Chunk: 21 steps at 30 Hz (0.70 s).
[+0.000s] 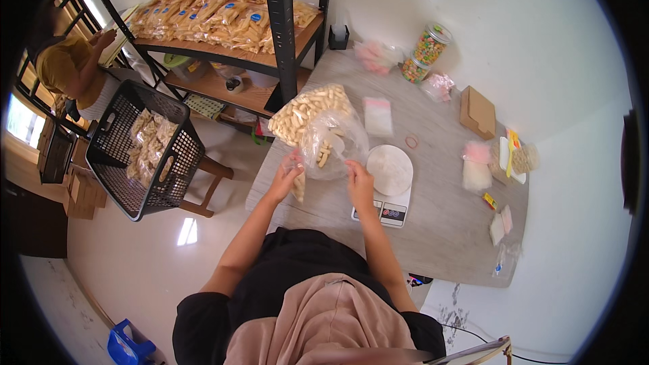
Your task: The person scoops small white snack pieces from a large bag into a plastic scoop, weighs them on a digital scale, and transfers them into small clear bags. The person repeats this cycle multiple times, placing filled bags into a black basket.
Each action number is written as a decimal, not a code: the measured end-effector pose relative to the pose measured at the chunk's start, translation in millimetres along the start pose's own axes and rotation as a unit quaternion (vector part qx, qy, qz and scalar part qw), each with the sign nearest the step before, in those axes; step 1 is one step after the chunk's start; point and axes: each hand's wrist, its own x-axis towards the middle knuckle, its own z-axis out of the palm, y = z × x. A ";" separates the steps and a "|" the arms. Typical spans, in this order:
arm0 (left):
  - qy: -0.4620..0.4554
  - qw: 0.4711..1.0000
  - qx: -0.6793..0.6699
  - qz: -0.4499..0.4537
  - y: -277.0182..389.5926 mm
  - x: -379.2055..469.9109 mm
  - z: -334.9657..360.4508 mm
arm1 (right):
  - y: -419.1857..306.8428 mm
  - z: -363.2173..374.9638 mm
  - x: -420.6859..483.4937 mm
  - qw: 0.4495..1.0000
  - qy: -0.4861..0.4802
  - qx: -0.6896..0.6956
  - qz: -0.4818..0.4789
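A large clear plastic bag of pale puffed snack sticks (317,106) lies on the table in front of me, its loose mouth (347,129) towards me. Some sticks and a whitish round object (334,143) show through that mouth; what the object is I cannot tell. My left hand (287,177) pinches clear plastic at the left of the mouth, and a small filled bag corner (299,190) hangs below its fingers. With thumb and fingers closed, my right hand (359,182) grips the mouth's right edge. Under my right wrist is a white kitchen scale (389,170) with a round plate.
A black plastic basket (177,162) of bagged snacks stands on a wooden stool to the left. Behind it is a person (71,68). A metal shelf (281,25) holds several snack bags (203,12). Plastic sachets (378,116), jars (432,43) and a cardboard box (477,112) are on the table.
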 end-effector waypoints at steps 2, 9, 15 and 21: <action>-0.003 1.000 -0.008 -0.007 -1.7 2.6 0.0 | -2.6 5.9 -14.0 1.000 -0.002 0.023 0.010; -0.029 0.992 -0.117 -0.036 -4.0 6.1 0.9 | 1.5 33.9 -42.3 0.960 0.041 0.241 0.132; -0.015 0.993 -0.110 -0.040 1.1 -2.8 -3.6 | 5.5 24.3 -30.7 0.873 0.118 0.415 0.228; 0.032 0.991 0.087 0.101 9.8 -14.8 -0.7 | 1.9 6.6 -26.2 0.859 0.184 0.430 0.209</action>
